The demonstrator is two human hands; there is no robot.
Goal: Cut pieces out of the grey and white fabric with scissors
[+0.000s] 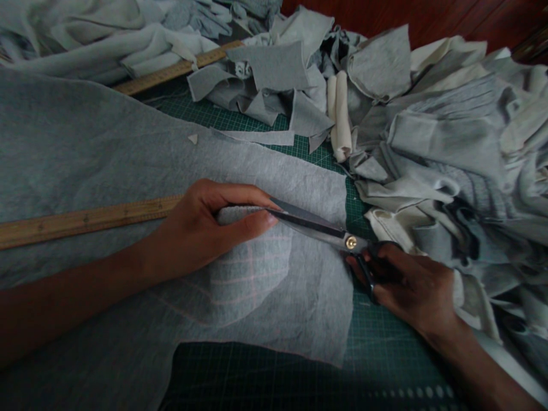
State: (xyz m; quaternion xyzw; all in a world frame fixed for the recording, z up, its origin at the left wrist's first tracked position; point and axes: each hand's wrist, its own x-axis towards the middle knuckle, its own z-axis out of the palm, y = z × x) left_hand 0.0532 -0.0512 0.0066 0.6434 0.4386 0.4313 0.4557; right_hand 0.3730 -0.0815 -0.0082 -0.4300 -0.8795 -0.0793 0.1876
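Left hand [205,228] lies on the gray cloth [107,142], thumb and index finger pinched together on a turned-up fold [257,265] of it; the fold's paler face shows faint pink grid lines. Right hand [417,282] is clamped on the black handles of the scissors [338,237], fingers wrapped about the loops. Scissors point left over the right end of the cloth, gold-colored pivot screw near the cloth's right edge, tips right by the left thumb and index fingertip. Blades lie close to each other; cannot tell if cloth sits between them. Gray cloth spreads across the left and middle of the green cutting mat [398,354], its right edge stopping short of the scrap pile; bare mat shows at the near edge and in a narrow band right of the cloth. Wooden ruler [85,221] lies on the cloth, running in from the left, its right end hidden behind the left hand. Small pale scrap [193,138] sits near the cloth's far edge, with a narrow gray strip [269,137] just beside that edge. Second ruler [180,71] lies slantwise toward the mat's far left corner, next to bunched light fabric [85,34]. Pile of gray and cream scraps [440,137] covers the mat's far right corner and right side; cream roll [341,120] stands out at its left.
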